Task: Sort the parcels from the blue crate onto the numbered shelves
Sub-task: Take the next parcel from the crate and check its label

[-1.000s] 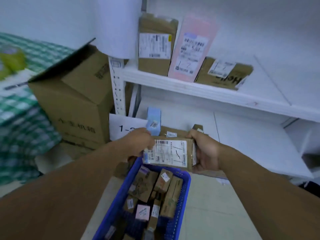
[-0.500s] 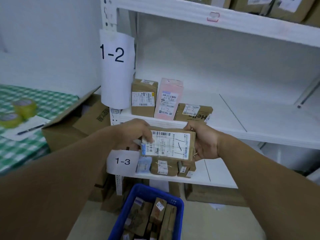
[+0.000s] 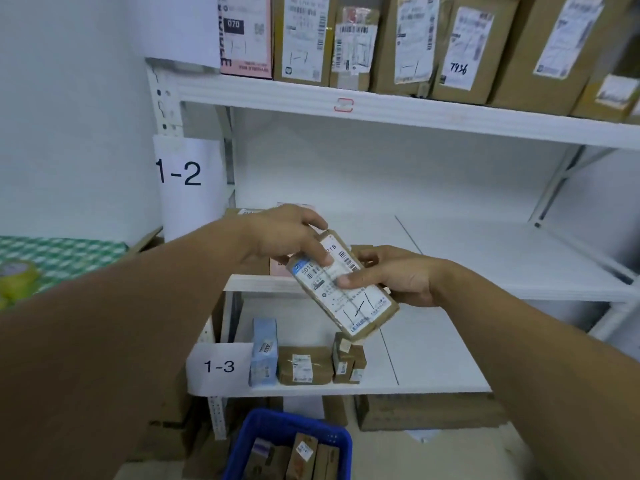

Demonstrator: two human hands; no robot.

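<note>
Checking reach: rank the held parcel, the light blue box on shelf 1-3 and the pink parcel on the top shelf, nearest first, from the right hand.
1. The held parcel, in the right hand.
2. The light blue box, lower left, shelf 1-3.
3. The pink parcel, top shelf, left.

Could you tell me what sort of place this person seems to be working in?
Likely a parcel sorting or pickup room: white shelves signed 1-2 and 1-3, labelled parcels lined up above, and a blue crate holding more.
</note>
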